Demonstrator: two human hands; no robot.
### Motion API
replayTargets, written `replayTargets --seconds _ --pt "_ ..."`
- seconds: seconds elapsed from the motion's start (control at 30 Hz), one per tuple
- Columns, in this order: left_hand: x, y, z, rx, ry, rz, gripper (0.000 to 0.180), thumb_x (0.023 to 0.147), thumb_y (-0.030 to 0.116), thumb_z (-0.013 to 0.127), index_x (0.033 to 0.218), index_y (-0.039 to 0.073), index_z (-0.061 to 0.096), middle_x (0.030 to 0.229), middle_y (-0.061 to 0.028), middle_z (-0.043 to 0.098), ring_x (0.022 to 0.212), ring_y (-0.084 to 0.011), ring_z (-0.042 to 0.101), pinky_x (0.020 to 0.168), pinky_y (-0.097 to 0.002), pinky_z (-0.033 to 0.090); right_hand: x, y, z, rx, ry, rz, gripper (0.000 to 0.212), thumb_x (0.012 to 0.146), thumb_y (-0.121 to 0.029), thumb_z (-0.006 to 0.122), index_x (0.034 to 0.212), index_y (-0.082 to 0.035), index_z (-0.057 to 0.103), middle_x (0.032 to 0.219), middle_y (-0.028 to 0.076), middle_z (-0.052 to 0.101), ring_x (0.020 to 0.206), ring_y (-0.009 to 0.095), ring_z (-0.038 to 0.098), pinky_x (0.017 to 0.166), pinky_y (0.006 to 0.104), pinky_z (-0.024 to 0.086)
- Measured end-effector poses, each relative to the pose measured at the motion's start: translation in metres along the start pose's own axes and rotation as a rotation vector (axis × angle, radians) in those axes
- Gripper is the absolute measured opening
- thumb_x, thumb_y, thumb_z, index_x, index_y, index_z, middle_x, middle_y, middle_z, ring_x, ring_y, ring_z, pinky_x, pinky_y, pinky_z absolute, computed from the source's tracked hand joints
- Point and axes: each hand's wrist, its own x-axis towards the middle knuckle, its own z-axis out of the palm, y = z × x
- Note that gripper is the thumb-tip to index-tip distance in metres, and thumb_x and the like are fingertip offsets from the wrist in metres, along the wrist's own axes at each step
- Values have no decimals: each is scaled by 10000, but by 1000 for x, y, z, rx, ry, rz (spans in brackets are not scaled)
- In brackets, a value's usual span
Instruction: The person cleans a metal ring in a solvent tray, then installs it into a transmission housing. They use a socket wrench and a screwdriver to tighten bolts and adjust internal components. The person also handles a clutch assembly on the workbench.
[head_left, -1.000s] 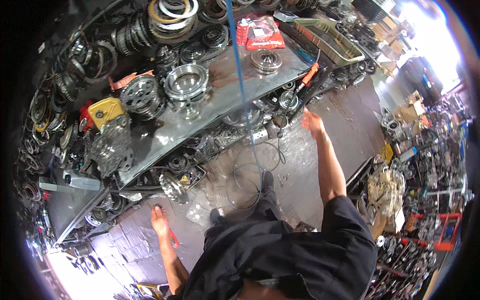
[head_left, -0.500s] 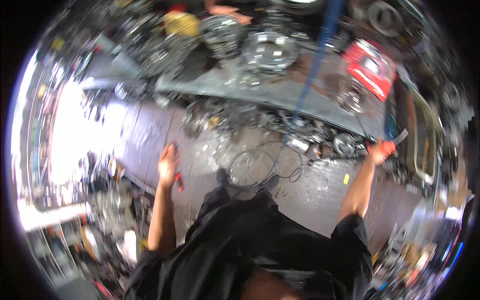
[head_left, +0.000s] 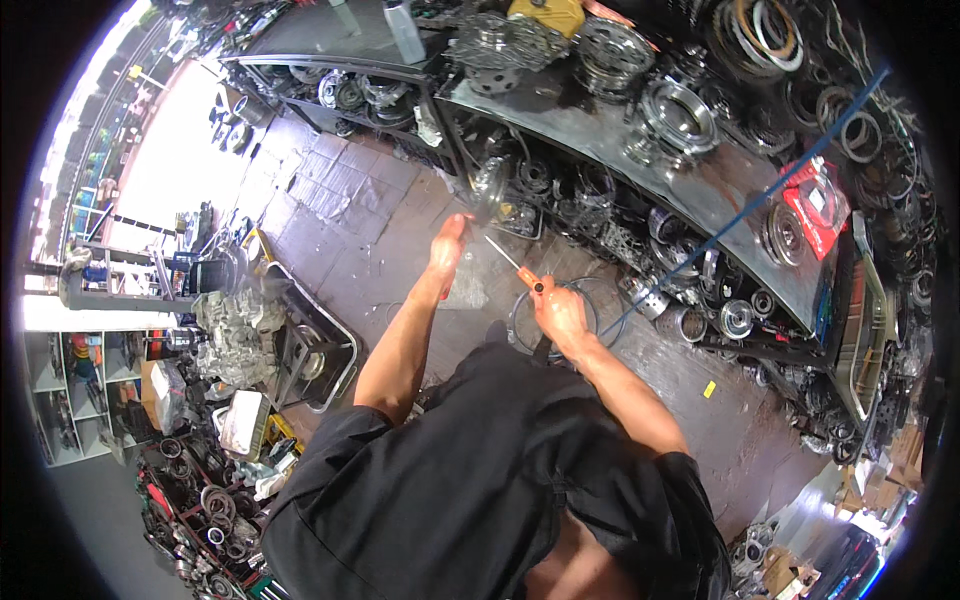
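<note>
My right hand (head_left: 563,318) is closed around the orange handle of a screwdriver (head_left: 527,276), whose thin metal shaft points up and to the left, toward my other hand. My left hand (head_left: 449,248) is held out in front of me, fingers curled. A bit of red (head_left: 445,293) shows below its palm, from a red-handled tool whose working end is hidden. Just beyond the left fingertips, a blurred round metal part (head_left: 490,188) appears near the bench's lower shelf. The screwdriver's tip looks apart from the left hand.
A workbench (head_left: 590,135) loaded with metal rings and drums runs across the far side, with more parts below. A blue cord (head_left: 745,218) slants down toward a coiled hose (head_left: 597,290) near my feet. At left stand a metal casing (head_left: 240,340) and a black tray (head_left: 345,335).
My right hand has swung in from the far right with the screwdriver, toward my left hand. The left hand has moved forward, and the whole view has turned.
</note>
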Motion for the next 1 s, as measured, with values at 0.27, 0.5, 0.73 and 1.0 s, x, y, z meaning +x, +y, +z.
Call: replayTargets --seconds 0.27,0.5,0.73,1.0 --pt "15 -41 -95 160 15 55 405 1064 405 441 1214 96 655 967 -15 595 811 -128 475 759 -262 394 28 -89 13 2 -98 -62 277 898 -197 658 1001 42 563 804 262 682 768 439 684 695 516 541" --pt "11 -18 -131 4 -102 -119 440 1074 410 418 1287 94 636 830 -17 627 577 -71 410 523 -235 353 51 -139 -18 90 -427 11 528 920 -114 470 1413 -289 544 1341 100 618 1089 368 649 907 451 536" --pt "13 -9 -137 -145 -128 -161 446 1077 403 417 1313 68 592 832 -62 663 523 -76 383 485 -236 336 72 -109 18 313 -468 117 415 1020 -337 446 1412 -246 548 1270 149 649 1119 367 640 911 400 510" --pt "37 -14 -131 772 -233 426 414 1001 169 562 1411 117 545 1300 -173 624 1181 -328 596 1002 -394 468 87 -86 14 87 -464 41 482 966 -213 498 1446 -257 492 1276 112 650 1063 366 645 917 463 525"
